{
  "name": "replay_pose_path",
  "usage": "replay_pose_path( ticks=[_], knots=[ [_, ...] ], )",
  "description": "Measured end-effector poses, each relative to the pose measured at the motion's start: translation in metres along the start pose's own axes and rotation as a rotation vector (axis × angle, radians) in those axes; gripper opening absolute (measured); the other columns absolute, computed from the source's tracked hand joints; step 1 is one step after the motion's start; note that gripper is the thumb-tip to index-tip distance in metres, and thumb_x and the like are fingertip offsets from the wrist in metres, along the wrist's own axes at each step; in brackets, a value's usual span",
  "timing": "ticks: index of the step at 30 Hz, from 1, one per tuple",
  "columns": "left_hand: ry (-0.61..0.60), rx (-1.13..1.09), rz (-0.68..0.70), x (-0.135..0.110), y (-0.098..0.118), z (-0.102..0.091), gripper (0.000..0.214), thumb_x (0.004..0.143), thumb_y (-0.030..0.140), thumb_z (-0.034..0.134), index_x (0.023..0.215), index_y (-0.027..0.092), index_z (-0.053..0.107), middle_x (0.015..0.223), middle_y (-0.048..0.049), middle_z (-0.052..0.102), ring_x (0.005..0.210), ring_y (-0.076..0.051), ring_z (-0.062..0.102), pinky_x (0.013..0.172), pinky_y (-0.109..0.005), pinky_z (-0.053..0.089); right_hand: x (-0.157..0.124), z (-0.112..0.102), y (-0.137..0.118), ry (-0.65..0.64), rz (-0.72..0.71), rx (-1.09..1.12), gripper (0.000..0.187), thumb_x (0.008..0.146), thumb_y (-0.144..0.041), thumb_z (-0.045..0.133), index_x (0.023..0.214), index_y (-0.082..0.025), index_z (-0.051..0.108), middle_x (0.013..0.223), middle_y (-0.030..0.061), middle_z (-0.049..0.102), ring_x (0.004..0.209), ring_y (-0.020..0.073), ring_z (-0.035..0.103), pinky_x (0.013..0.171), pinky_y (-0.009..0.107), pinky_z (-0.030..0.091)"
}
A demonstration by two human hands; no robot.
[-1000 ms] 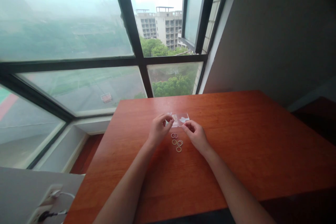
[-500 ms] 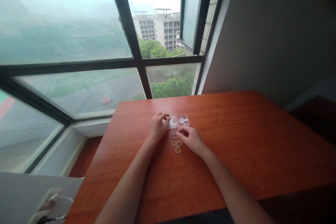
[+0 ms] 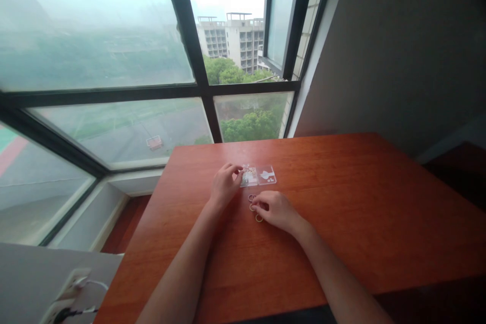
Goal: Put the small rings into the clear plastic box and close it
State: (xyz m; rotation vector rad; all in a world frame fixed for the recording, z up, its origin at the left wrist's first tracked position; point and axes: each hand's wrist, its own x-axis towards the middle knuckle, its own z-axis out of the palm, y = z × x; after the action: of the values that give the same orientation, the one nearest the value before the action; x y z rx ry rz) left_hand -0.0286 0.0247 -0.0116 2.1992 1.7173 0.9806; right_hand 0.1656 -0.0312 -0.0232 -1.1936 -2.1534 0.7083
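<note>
A clear plastic box (image 3: 248,182) lies opened out on the table, its transparent lid (image 3: 267,176) to the right. Small pieces too fine to make out lie inside it. My left hand (image 3: 225,186) is closed with its fingertips at the box's left edge. Nearer to me lie several small rings, among them a pinkish ring (image 3: 251,197) and a yellowish ring (image 3: 258,218). My right hand (image 3: 276,208) pinches at another yellowish ring (image 3: 251,207), thumb and finger together over its right side. Other rings may be hidden under this hand.
The reddish-brown wooden table (image 3: 341,202) reaches far to the right. Dark-framed windows (image 3: 205,92) stand behind and to the left. A wall socket with plugs (image 3: 78,283) is at lower left, and a grey wall (image 3: 391,61) rises at right.
My right hand has come down from beside the box onto the rings, covering some of them. My left hand has shifted slightly left, still at the box.
</note>
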Motion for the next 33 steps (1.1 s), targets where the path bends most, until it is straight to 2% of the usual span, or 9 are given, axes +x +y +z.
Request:
replay_pose_path(
  ticks=[4,6,10,19,29,33],
  knots=[
    [-0.001,0.004,0.005,-0.004,0.001,-0.006,0.015,0.086,0.025,0.056,0.093,0.022,0.069,0.087,-0.0027,0.067,0.071,-0.015,0.060,0.063,-0.025,0.042,-0.001,-0.004,0.001,0.015,0.024,-0.008,0.012,0.081,-0.021,0.064,0.089,-0.023,0.073,0.084,0.0016,0.072,0.070,0.0141,0.062,0.066,0.024,0.044],
    [-0.001,-0.002,0.010,-0.005,0.003,-0.008,0.016,0.086,0.025,0.056,0.093,0.022,0.069,0.087,-0.0026,0.067,0.071,-0.015,0.060,0.063,-0.024,0.042,-0.001,-0.008,0.003,0.017,0.042,-0.007,0.012,0.080,-0.019,0.064,0.088,-0.022,0.073,0.078,0.0012,0.071,0.065,0.0134,0.059,0.062,0.024,0.043],
    [0.001,-0.015,0.022,-0.006,0.004,-0.011,0.016,0.085,0.024,0.056,0.093,0.022,0.069,0.086,-0.0025,0.067,0.071,-0.015,0.059,0.065,-0.025,0.043,-0.003,-0.015,0.007,-0.049,0.081,-0.010,0.013,0.076,-0.019,0.066,0.086,-0.023,0.073,0.067,-0.0014,0.066,0.058,0.0121,0.056,0.056,0.022,0.039],
    [-0.005,-0.029,0.024,-0.006,0.005,-0.010,0.015,0.085,0.021,0.055,0.091,0.021,0.069,0.086,-0.0022,0.067,0.070,-0.014,0.059,0.064,-0.025,0.043,-0.003,-0.019,0.005,-0.121,0.091,-0.035,0.012,0.075,-0.016,0.063,0.080,-0.022,0.072,0.067,-0.0031,0.066,0.059,0.0109,0.056,0.054,0.021,0.035],
    [-0.018,-0.037,0.063,-0.007,0.008,-0.009,0.013,0.085,0.020,0.055,0.090,0.020,0.068,0.086,-0.0023,0.067,0.075,-0.015,0.060,0.068,-0.025,0.044,-0.003,-0.018,0.005,-0.117,0.120,-0.076,0.009,0.075,-0.017,0.064,0.078,-0.022,0.071,0.067,-0.0028,0.065,0.060,0.0111,0.055,0.056,0.021,0.033],
    [-0.017,-0.034,0.063,-0.007,0.007,-0.009,0.014,0.085,0.020,0.055,0.090,0.020,0.068,0.085,-0.0021,0.067,0.072,-0.015,0.059,0.066,-0.025,0.043,-0.002,-0.015,0.008,-0.080,0.116,-0.007,0.008,0.077,-0.018,0.063,0.079,-0.022,0.070,0.066,-0.0031,0.064,0.059,0.0109,0.054,0.057,0.021,0.034]
  ],
)
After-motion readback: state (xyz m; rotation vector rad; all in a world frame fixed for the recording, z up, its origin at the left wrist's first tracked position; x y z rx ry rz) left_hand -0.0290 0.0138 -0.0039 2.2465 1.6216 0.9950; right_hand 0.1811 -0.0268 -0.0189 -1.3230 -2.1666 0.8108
